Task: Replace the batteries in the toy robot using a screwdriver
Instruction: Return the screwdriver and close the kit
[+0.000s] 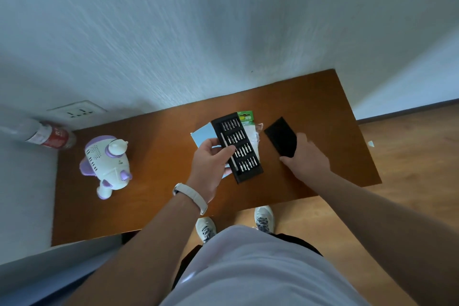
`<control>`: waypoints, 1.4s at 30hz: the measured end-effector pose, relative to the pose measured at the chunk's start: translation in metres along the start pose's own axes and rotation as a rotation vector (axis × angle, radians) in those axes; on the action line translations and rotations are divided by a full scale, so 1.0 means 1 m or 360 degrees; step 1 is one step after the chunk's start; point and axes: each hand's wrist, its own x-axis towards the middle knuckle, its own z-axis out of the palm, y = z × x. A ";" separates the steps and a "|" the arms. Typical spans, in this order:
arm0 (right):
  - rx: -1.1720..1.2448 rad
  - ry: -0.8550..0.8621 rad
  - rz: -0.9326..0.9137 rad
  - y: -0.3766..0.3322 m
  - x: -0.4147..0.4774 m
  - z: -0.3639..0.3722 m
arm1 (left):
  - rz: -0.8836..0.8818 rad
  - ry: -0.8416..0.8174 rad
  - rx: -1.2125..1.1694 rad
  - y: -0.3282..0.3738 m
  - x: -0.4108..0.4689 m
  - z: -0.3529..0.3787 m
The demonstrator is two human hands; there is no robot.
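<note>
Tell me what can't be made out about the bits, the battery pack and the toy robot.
Head view.
Too small: tips of the bits in the black plastic screwdriver bit case.
Hidden: most of the green-topped clear battery pack, under the case; its print is blurred.
Not showing: any battery door or screw on the white and purple plastic toy robot.

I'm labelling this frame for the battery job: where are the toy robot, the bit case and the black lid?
toy robot (109, 161): head view, on its white body.
bit case (244, 154): head view, on the tray of bits.
black lid (280, 135): head view, on its flat face.
</note>
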 end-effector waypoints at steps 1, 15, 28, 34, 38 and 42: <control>0.0024 -0.0040 0.0008 0.001 0.001 -0.001 | 0.0007 -0.0001 -0.0007 0.000 -0.001 0.000; 0.1729 -0.0708 0.0062 -0.020 -0.038 -0.036 | 0.0063 0.0097 -0.0111 0.001 -0.006 -0.001; 0.1540 -0.0928 -0.0201 -0.053 -0.053 -0.044 | 0.0176 0.0279 -0.0197 0.010 -0.017 -0.023; 0.0877 -0.0738 -0.0787 -0.065 -0.067 -0.054 | 0.0194 0.0428 -0.0335 0.018 -0.023 -0.035; 0.0451 -0.0294 -0.1055 -0.067 -0.070 -0.055 | 0.0202 0.0509 -0.0457 0.026 -0.026 -0.041; 0.0120 -0.0039 -0.1203 -0.064 -0.067 -0.055 | 0.0207 0.0539 -0.0525 0.031 -0.030 -0.042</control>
